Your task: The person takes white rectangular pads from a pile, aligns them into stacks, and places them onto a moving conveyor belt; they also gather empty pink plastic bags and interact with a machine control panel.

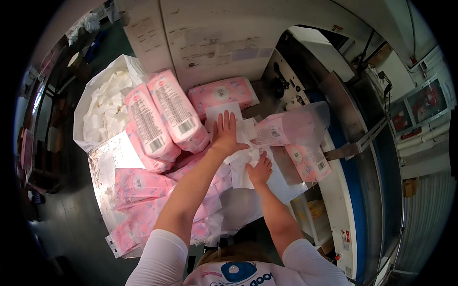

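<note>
My left hand (226, 136) lies with fingers spread over white folded tissue sheets (242, 175) in the middle of the metal table. Just to its right, my right hand (260, 170) rests on the same crumpled white sheets, fingers apart. Beyond my left fingertips lies a full pink tissue pack (223, 94) on its side. Two more full pink packs, a left one (149, 121) and a right one (177, 110), lean together left of my hands. Right of the sheets is a pink plastic bag (274, 128) with a loose translucent end.
Flat pink bags (143, 186) are heaped at the table's near left. A white sack (88, 112) of tissue scraps stands beyond the table's left edge (98, 186). Another pink pack (307, 162) lies against the machine (355, 190) on the right. A beige panel (214, 43) rises behind.
</note>
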`<action>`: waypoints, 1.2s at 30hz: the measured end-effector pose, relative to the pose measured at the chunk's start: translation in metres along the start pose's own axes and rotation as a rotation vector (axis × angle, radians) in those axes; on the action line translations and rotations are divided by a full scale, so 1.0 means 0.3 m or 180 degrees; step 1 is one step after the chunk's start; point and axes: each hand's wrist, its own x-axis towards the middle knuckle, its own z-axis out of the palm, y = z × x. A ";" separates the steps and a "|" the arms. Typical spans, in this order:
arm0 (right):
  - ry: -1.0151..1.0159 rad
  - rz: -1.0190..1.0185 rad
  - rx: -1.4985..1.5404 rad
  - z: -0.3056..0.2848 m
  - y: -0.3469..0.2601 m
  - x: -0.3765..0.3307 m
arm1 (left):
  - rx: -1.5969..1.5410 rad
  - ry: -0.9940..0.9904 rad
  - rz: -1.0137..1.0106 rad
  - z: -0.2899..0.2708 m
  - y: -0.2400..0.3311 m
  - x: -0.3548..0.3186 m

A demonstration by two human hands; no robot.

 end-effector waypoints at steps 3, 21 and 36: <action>0.0300 -0.0277 0.0461 0.025 0.070 0.031 | 0.0501 -0.0366 -0.0220 0.106 -0.003 0.067; -0.0829 0.1481 0.5749 -0.206 -0.014 -0.095 | -0.1211 0.0157 0.0369 0.220 0.250 -0.251; -0.1149 -0.1358 0.0373 -0.103 -0.121 0.126 | 0.0620 -0.0082 -0.0103 0.315 -0.148 0.143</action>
